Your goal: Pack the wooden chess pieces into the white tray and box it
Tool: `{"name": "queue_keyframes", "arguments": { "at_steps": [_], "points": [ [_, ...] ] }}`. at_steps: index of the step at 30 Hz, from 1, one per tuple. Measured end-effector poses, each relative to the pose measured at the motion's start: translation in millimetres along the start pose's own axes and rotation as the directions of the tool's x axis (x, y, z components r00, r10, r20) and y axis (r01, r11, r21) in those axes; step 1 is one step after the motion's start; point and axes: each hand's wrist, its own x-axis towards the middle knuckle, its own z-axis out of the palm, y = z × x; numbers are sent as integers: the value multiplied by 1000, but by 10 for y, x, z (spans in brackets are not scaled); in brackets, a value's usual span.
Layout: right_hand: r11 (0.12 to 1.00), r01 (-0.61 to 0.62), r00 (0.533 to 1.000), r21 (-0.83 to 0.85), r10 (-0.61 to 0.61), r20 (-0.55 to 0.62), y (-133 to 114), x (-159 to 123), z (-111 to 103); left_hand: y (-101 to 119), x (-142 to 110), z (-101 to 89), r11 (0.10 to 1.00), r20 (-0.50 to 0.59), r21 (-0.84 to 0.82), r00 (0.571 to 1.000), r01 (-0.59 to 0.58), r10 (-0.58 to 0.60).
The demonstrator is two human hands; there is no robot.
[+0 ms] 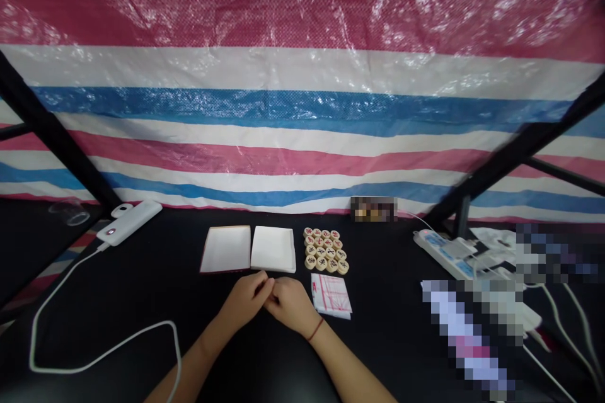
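Observation:
My left hand (249,295) and my right hand (289,303) rest on the black table with fingers curled in, touching each other at the knuckles. Nothing shows in either of them. Just beyond them lie two open box halves: a white-lined tray with a dark red edge (227,249) on the left and a white tray (273,249) beside it. Right of these, round xiangqi pieces (326,250) with red and black characters stand in stacked rows. A folded paper sheet with red lines (331,295) lies below the pieces, close to my right hand.
A white power bank (130,224) with a long white cable lies at the left. To the right is a white power strip (449,255) with plugs and cables. Black metal struts (57,132) flank the table, and a striped plastic sheet (302,101) hangs behind. Some items at right are pixelated.

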Motion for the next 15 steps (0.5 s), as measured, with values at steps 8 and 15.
{"name": "queue_keyframes", "arguments": {
  "at_steps": [8,15],
  "points": [
    [1000,-9,1000,26,9,-9,-16,-1,-34,38,-1,-25,1000,9,-23,1000,0,0],
    [1000,-17,1000,20,17,-9,-30,9,-39,57,5,-46,1000,9,-20,1000,1,-1]
  ]
}}
